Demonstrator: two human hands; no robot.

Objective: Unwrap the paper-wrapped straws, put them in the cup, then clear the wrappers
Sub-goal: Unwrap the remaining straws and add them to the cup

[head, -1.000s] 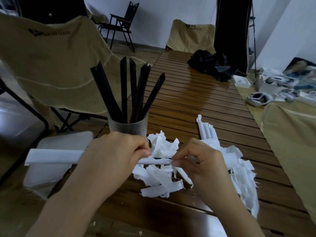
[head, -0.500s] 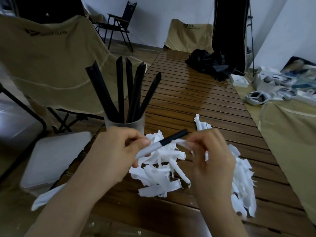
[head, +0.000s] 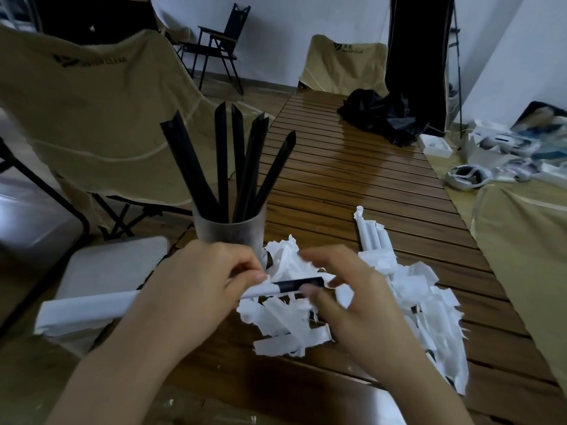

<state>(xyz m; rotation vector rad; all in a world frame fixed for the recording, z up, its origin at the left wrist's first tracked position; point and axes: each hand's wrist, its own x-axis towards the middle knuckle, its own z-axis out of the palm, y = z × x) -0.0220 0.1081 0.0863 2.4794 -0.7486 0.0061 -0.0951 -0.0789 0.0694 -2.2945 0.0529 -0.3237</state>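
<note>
Chair on the left (head: 101, 118): a tan folding chair stood beside the table; black print on its backrest read "WATER CLEAR" next to a small logo.
Wrapped straw (head: 92, 308): one straw, its long left part in white paper, lay across the front of the view, with a short black tip (head: 299, 284) bared at its right end.
Left hand (head: 196, 289): it gripped the wrapped straw mid-length, thumb and fingers curled round the paper.
Cup (head: 228, 237): a frosted cup stood just behind the left hand, near the table's left edge, holding several black straws (head: 221, 167) that fanned upward.
Torn wrappers (head: 285, 320): a loose heap of white scraps lay on the slatted wooden table (head: 352, 179) under both hands.
Right hand (head: 352, 299): blurred, fingers loosely spread near the bared tip; it appeared to hold nothing.
Unopened straws (head: 371, 237): a few paper-wrapped straws lay beyond the right hand, partly under scraps.
Far chair (head: 343, 62): the same lettering showed, too small to read surely.
Risk, cup: it stood close to the knuckles and looked top-heavy; a bump while pulling could tip it off the edge.
Risk, wrapper: paper might tear short and leave a sleeve on the straw.
Risk, scraps: light pieces could slide to the floor.
</note>
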